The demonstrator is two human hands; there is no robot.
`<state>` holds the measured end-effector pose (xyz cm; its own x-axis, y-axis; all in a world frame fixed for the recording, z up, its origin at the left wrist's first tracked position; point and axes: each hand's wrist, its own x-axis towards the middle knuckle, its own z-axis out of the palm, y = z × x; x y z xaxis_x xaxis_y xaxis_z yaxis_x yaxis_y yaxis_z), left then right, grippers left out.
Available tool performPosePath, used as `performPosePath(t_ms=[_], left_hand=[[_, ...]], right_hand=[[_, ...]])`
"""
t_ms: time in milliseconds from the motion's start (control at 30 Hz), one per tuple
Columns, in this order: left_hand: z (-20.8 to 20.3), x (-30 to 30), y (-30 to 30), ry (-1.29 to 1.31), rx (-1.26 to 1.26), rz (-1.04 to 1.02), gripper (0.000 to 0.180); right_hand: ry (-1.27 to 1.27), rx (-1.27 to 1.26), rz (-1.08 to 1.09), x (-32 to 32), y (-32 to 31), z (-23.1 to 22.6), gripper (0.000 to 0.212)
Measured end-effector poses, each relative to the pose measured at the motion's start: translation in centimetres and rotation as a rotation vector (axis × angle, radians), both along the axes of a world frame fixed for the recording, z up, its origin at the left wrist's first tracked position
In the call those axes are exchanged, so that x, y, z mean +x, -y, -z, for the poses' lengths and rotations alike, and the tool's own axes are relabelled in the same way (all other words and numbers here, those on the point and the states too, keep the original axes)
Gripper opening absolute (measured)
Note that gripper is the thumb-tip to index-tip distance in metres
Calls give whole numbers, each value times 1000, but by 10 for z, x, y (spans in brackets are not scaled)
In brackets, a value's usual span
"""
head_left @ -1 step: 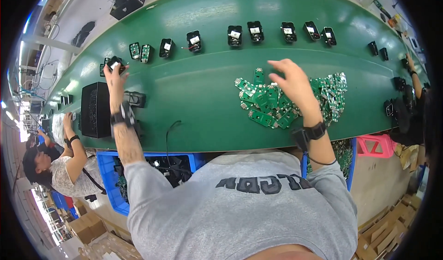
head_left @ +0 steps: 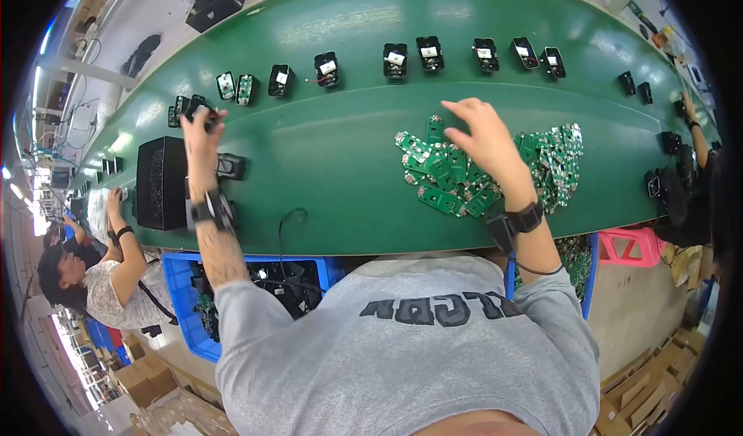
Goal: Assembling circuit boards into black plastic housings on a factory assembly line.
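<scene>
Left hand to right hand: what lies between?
In the head view: bare green tabletop, then, nearest the right hand, the left end of the circuit-board pile.

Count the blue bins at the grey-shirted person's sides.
2: the left blue bin and the right blue bin, on either side of the grey shirt; others may be hidden.

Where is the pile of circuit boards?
In the head view, the pile lies on the green table, right of centre, partly hidden by the right hand and forearm.
</scene>
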<state>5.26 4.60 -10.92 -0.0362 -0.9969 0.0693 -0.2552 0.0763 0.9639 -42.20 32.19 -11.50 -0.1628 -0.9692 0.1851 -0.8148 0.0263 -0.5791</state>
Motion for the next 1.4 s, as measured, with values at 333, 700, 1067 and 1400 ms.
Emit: performPosePath(t_ms=[333, 700, 1067, 1400], left_hand=[[-44, -193, -237, -844, 614, 407, 62], [-67, -218, -257, -579, 482, 520, 70], [-60, -237, -268, -732, 619, 582, 68], [-55, -243, -269, -796, 646, 713, 66]], right_hand=[[-267, -15, -168, 55, 20, -15, 25], [294, 4, -101, 4, -31, -66, 21], [1007, 6, -328, -8, -68, -82, 10], [984, 285, -677, 2, -48, -75, 26]])
